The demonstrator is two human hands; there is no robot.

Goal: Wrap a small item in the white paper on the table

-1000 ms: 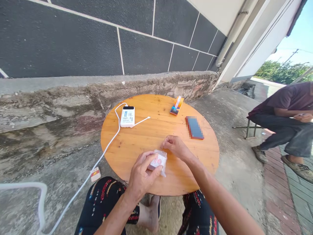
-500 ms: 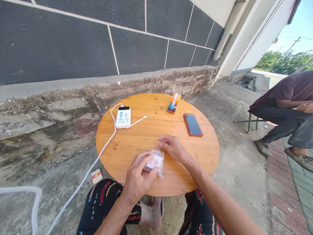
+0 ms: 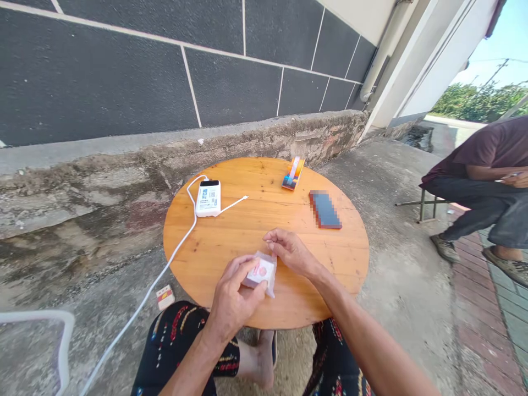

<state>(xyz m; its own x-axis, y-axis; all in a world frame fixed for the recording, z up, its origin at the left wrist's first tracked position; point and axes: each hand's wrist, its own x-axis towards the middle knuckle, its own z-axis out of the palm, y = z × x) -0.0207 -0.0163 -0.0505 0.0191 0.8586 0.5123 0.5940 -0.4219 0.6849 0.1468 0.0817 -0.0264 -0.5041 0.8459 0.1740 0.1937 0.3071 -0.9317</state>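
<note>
A small white box with pinkish-red print (image 3: pixel 261 270), in a clear plastic wrapper, rests at the near middle of the round wooden table. My left hand (image 3: pixel 236 294) grips it from the left, thumb at the near side and fingers over the far side. Loose plastic sticks out past the box on its right. My right hand (image 3: pixel 289 250) is just beyond the wrapper's far right corner, with thumb and fingertips pinched together. Whether those fingertips hold a bit of the plastic I cannot make out.
On the wooden table (image 3: pixel 231 236) lie a white power bank (image 3: pixel 208 199) with a white cable (image 3: pixel 181 242), an orange and blue packet (image 3: pixel 292 174) and a phone (image 3: pixel 325 210). A small box (image 3: pixel 165 297) is on the ground. Another person (image 3: pixel 490 170) sits at the right.
My right hand has shifted slightly left, its fingertips closer to the wrapper's far edge. My left hand keeps its grip on the box, and the view has moved a little.
</note>
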